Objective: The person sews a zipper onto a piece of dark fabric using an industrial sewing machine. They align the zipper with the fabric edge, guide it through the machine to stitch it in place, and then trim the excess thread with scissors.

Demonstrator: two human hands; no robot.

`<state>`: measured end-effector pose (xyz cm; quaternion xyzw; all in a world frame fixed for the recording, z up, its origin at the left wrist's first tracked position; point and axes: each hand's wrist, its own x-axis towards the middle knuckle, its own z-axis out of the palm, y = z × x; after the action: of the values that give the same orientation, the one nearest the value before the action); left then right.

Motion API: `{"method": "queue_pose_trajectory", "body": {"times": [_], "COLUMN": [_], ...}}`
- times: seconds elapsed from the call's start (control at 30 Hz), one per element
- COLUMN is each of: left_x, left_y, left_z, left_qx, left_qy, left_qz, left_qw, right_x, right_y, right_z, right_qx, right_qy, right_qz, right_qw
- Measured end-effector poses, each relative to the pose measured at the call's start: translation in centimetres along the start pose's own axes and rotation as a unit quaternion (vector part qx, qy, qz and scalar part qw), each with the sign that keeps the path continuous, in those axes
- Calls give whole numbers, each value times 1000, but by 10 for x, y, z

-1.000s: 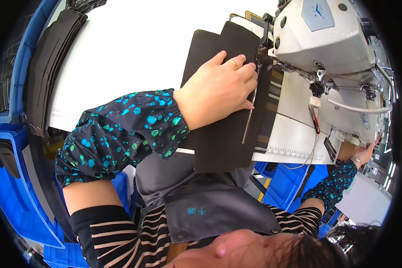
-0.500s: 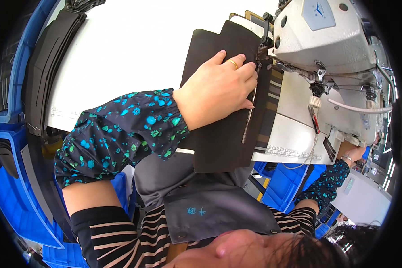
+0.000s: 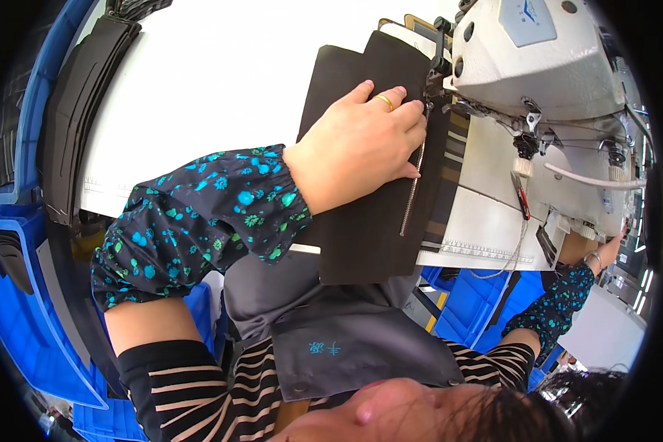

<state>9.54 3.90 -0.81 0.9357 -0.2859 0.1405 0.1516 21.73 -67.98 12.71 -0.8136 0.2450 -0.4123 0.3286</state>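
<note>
We've got the L hand (image 3: pixel 365 151) palm-down on the dark fabric panel (image 3: pixel 368 247), fingers a bit spread, flat not clenched, nothing gripped; it wears a gold ring (image 3: pixel 384 102). Panel lies on the white worktable (image 3: pixel 206 96), L of the sewing machine (image 3: pixel 538 77), w/ its near end past the table edge, over the grey apron (image 3: pixel 361 353). A metal zipper (image 3: pixel 410 195) runs lengthwise nr the panel's R side, just beside the fingertips; its far end is close to the dark metal fittings on the machine head. We see striped cloth (image 3: pixel 442 195) showing along the panel's R edge. R hand (image 3: pixel 609 253) is out at far R, by the machine's R end, small & partly cut by the dark rim; we can't tell if it's holding anything or even touching the machine. Wrist has a bracelet (image 3: pixel 594 260). Both forearms in navy floral sleeves w/ blue & green print. Red-&-dark snips (image 3: pixel 521 197) are nr the machine's thread fittings, R of the cloth. Ruler strip (image 3: pixel 486 252) along the table's near edge. Far L we've a stack of dark pieces (image 3: pixel 85 118), w/ a blue bin (image 3: pixel 40 317) nr it; more blue bins below the table, R side.
</note>
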Motion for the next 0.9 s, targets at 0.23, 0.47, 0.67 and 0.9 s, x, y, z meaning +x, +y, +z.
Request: {"method": "queue_pose_trajectory", "body": {"times": [0.23, 0.47, 0.67, 0.9], "left_x": [1, 0, 3, 2], "left_y": [0, -1, 1, -1], "left_z": [-1, 0, 0, -8], "left_qx": [-6, -12, -11, 0], "left_qy": [-4, -3, 1, -13], "left_qz": [-2, -3, 2, -12], "left_qw": [1000, 1000, 1000, 1000], "right_x": [11, 19, -18, -193], "right_y": [31, 67, 84, -66], "right_z": [-2, -3, 29, 62], "right_qx": [95, 114, 214, 48], "right_qy": [4, -7, 8, 179], "right_qz": [-51, -67, -8, -331], "right_qw": [994, 991, 977, 925]}}
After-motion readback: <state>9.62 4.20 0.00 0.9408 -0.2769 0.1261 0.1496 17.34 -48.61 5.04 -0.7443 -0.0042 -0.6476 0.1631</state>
